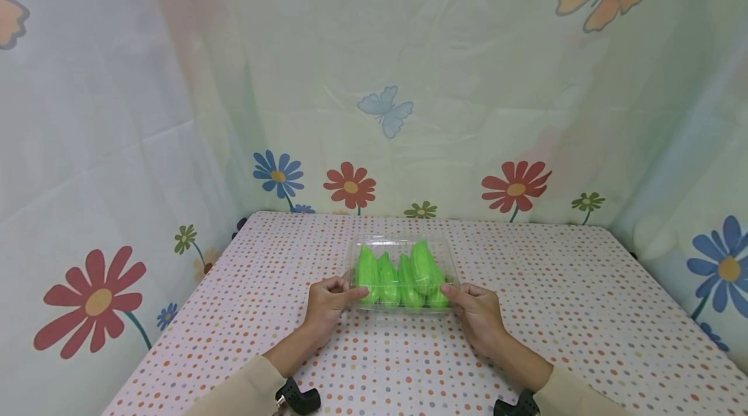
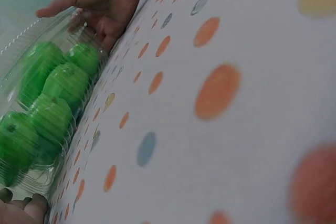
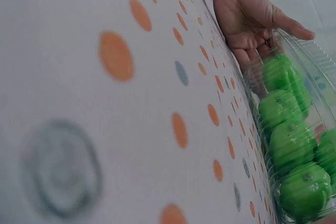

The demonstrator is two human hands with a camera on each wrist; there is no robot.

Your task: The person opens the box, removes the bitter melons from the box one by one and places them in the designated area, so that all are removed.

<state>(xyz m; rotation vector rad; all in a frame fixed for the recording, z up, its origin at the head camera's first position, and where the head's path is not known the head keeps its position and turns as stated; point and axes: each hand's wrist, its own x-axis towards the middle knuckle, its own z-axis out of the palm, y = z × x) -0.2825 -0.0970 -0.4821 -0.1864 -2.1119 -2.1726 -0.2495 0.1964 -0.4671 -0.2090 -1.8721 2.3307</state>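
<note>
A clear plastic clamshell box sits on the spotted table in front of me, in the middle of the head view. Inside it lie several bright green, tapered pieces, side by side with their points away from me. My left hand grips the box at its near left corner, thumb on top and fingers beneath the edge. At the near right corner my right hand holds it likewise. Ribbed plastic walls and the pieces' rounded ends show in the left wrist view. Fingers under the box are partly hidden.
A white cloth with coloured dots covers the table. Curtains printed with flowers and butterflies hang behind it and on both sides. Dark wrist devices show at the bottom of the head view.
</note>
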